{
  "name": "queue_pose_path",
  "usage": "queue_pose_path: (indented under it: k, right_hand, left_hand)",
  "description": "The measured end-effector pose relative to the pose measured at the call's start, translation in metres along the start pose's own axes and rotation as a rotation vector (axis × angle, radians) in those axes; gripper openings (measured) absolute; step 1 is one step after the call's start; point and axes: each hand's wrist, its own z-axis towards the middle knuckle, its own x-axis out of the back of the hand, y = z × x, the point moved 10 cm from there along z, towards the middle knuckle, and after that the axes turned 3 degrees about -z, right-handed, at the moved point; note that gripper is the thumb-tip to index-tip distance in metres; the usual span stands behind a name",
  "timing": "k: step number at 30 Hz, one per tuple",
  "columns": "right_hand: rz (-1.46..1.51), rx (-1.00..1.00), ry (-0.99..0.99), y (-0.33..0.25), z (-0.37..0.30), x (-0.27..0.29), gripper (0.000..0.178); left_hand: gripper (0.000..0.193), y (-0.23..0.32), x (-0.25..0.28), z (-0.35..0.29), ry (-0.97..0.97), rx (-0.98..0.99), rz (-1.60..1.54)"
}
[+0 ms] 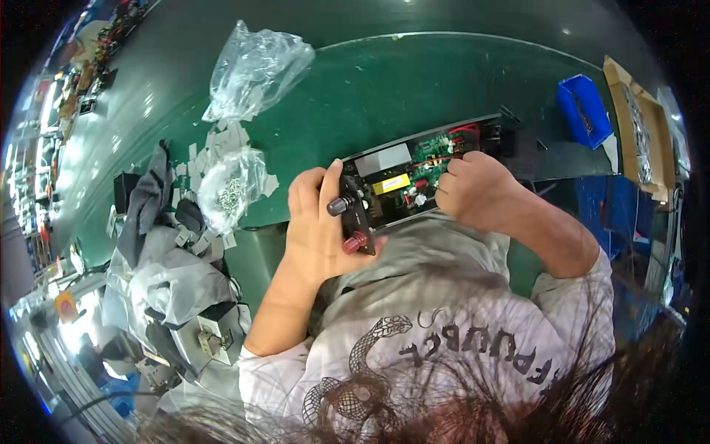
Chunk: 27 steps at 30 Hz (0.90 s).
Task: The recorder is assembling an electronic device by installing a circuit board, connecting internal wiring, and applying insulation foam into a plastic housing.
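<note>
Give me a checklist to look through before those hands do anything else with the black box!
1. Box held steady: ok. The left hand's grip is around the end panel of the black box.
2. Insides showing: ok. You can see the green circuit board.
3. What the right hand holds: cannot tell. Its curled fingers hide it.
4. Red wires away from fingers: not ok. One runs right up to them.
5. Little metal pieces kept together: ok. They're bunched in a clear bag.

Left grip (pixel 314 226) on open device (pixel 391 183), green table (pixel 333 92)
</note>
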Motion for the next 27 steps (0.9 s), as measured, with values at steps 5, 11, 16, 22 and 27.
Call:
queue_pose_path:
  k: [5,11,16,22,27]
  right_hand:
    - [0.082,-0.022,-0.04,0.006,0.006,-0.002,0.007]
    - [0.064,0.014,-0.072,0.009,0.005,-0.006,0.007]
    - [0.09,0.024,-0.073,0.008,0.003,-0.007,0.009]
    - [0.083,0.033,0.009,0.006,0.002,0.0,0.011]
    - [0.055,-0.032,0.135,0.011,-0.006,0.018,0.015]
  left_hand:
    - [0.118,-0.031,0.004,0.01,0.059,-0.114,-0.255]
    - [0.125,-0.062,-0.022,0.008,0.179,-0.021,-0.533]
    - [0.127,0.007,-0.014,0.036,-0.021,-0.127,-0.05]
    - [0.122,0.025,-0.021,0.045,-0.129,-0.116,0.05]
    - [0.113,0.009,-0.025,0.042,-0.162,-0.069,0.035]
